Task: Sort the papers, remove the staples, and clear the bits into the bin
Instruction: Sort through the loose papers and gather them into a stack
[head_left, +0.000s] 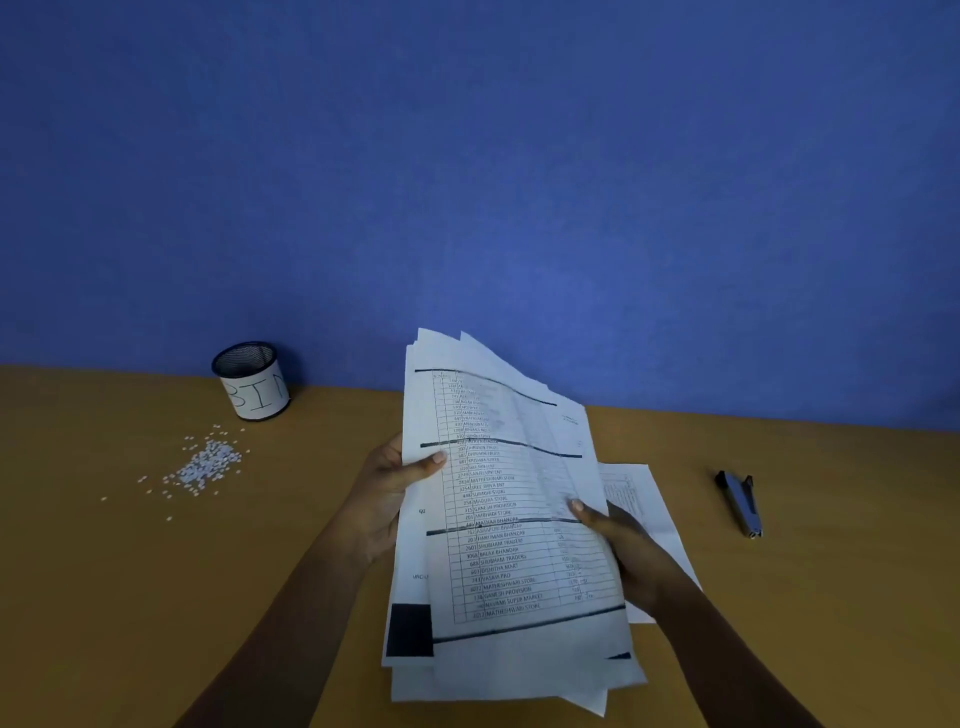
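Brown wood-toned table (156, 597) fills the lower half of the frame, and a blue wall (467, 156) fills everything above it.

Centre frame: we see a sheaf of papers (509, 519) held up off the table, tilted, with its sheets fanned out of line at the top and bottom edges. The top page is a printed table of numbered rows crossed by heavy dark bars.

The left hand (384, 499) grips the sheaf at its left edge, thumb laid across the front and fingers hidden behind. The right hand (623, 551) grips the right edge lower down in the same way, thumb on the printed face and the rest behind the sheets.

Just right of centre, a loose sheet (654, 519) lies flat on the table, partly covered by the right hand and the sheaf.

Upper left of the table, against the wall: a black mesh bin (254, 384), upright, wrapped in a white label (hand-lettered "BIN"). Below it and slightly left is a small heap of white paper bits (208, 462), with strays scattered around it. The heap is near the bin but not touching it.

Right side of the frame: a dark staple tool (740, 506) lies on the table, well apart from the hands. We cannot tell whether any sheets are stapled.
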